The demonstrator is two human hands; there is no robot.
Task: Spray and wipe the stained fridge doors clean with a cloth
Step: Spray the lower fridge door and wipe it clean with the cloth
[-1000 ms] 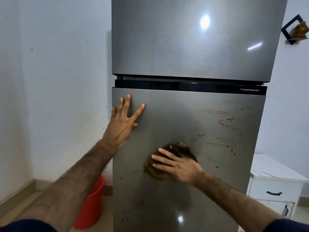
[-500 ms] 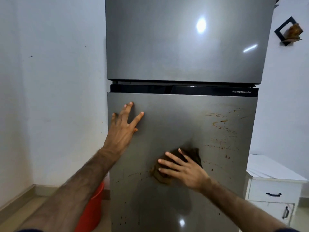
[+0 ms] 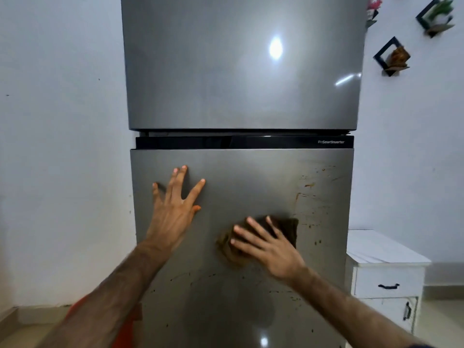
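Brown cloth (image 3: 288, 228); grey fridge door (image 3: 251, 184), brown-stained; white cabinet (image 3: 386, 270).

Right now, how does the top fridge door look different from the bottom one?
The upper door looks clean, while the lower door carries brown streaks and specks, mostly on its right side. Nothing touches the upper door; on the lower door the left hand lies flat and the right hand presses a brown cloth. Both are glossy grey.

White walls (image 3: 60, 146), white drawer cabinet (image 3: 388, 277) right, small wall shelves (image 3: 391, 59).
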